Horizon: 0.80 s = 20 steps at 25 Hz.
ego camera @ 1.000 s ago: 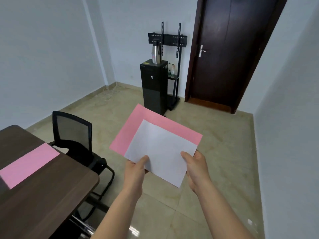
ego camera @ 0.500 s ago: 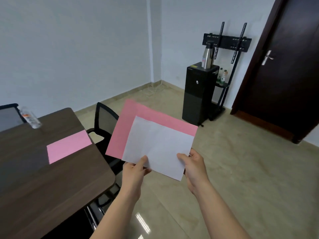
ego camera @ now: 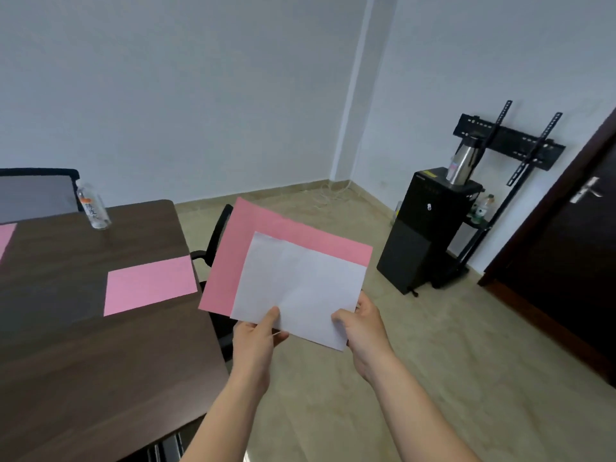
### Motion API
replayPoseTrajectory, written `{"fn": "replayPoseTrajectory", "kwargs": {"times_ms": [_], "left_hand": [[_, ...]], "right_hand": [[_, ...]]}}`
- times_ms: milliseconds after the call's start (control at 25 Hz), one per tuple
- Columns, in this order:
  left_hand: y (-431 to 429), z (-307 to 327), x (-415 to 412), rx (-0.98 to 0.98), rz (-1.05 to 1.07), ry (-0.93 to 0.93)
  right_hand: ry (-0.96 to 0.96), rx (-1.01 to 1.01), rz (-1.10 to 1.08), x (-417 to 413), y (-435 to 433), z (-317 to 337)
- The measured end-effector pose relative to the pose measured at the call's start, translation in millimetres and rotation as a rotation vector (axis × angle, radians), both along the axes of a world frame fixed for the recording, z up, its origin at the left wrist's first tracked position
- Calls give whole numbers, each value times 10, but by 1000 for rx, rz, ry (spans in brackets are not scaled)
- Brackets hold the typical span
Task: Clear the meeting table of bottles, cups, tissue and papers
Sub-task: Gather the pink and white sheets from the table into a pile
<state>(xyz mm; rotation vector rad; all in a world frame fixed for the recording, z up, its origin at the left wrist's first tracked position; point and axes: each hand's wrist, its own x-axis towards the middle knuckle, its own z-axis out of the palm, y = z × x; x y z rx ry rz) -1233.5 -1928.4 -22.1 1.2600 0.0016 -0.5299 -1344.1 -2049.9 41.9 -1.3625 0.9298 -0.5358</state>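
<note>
Here the papers are already off the table: a white sheet [ego camera: 300,288] lies on top of a larger pink sheet [ego camera: 246,248], both held in the air over the floor, just past the table's edge. The left hand [ego camera: 255,341] pinches the stack's near edge at seven o'clock, thumb on top and fingers underneath. The right hand [ego camera: 365,323] pinches the five o'clock corner the same way.

The sheets are light, thin and limp. The white one shows a crease and sags a little, so a two-point hold along one edge suits it. Loose sheets can slide over each other, so they need a firm pinch through both layers.

At nine o'clock from the stack, a second pink sheet [ego camera: 150,285] lies flat on the meeting table [ego camera: 83,361], near its edge. It would probably lift most easily if slid to the edge or peeled up at a corner.

At ten o'clock, on the table's far side, stands a clear plastic bottle [ego camera: 92,208]. It is probably light and easy to tip, and best gripped round the body. I cannot tell how full it is.

At two o'clock, a steel flask [ego camera: 461,165] stands on a black cabinet [ego camera: 423,228], contents hidden. Small bottles [ego camera: 483,208] sit on a shelf beside it.
</note>
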Motion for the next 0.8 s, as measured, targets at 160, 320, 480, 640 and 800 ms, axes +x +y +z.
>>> {"fn": "replayPoseTrajectory", "kwargs": {"times_ms": [160,320,480,640,800], "left_hand": [[0,-126,487,8,78,62],[127,-204,900,12,198,97],[236,-303,1296,40,290,102],[310,-328,1682,149,377,65],[341,-346,2160,307,493,22]], "right_hand": [[42,17,75,676,-88,-82],[114,63,118,1247,-95,-284],[128,42,219,1775,-49,-419],[130,41,302,2291,-153,-617],[118,60,389,2805,-405,-699]]}}
